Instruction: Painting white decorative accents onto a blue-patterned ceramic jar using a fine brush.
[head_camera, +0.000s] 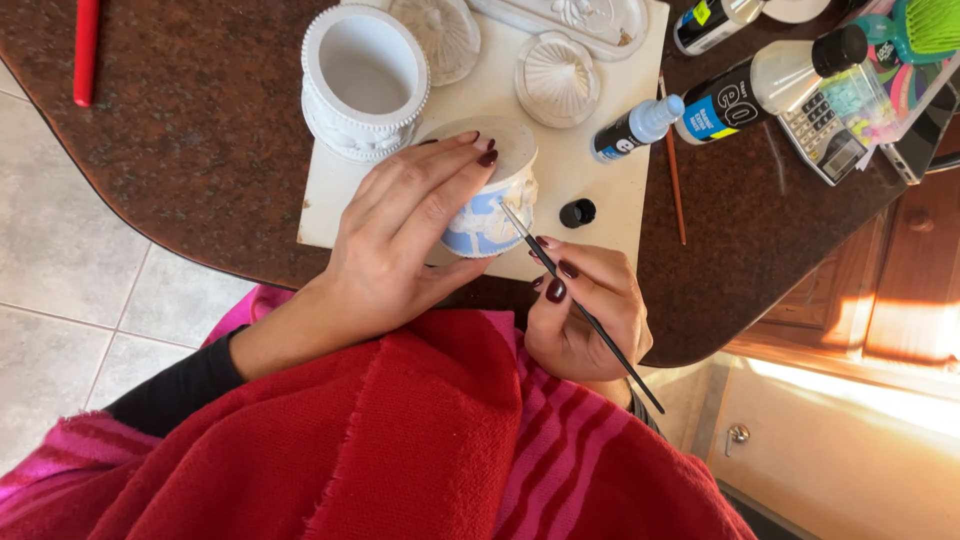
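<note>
1. While the left hand (400, 235) wrapped its fingers over the small plaster pot (490, 200), it pinned the pot tilted on the white board (600, 190) at the table's near edge.
2. Pinched shut, the right hand (585, 305) held a thin brush (575, 300), its tip touching the pot's blue side.
3. Doing this well probably called for short, light strokes, keeping blue off the raised white relief.

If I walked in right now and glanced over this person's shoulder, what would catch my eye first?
Most likely the two hands at the middle: the left hand steadies a small white pot partly painted blue, while the right hand touches a thin black brush to its side. Just behind, on the pale board, stands an unpainted white pot. A bright red blanket fills the foreground.
</note>
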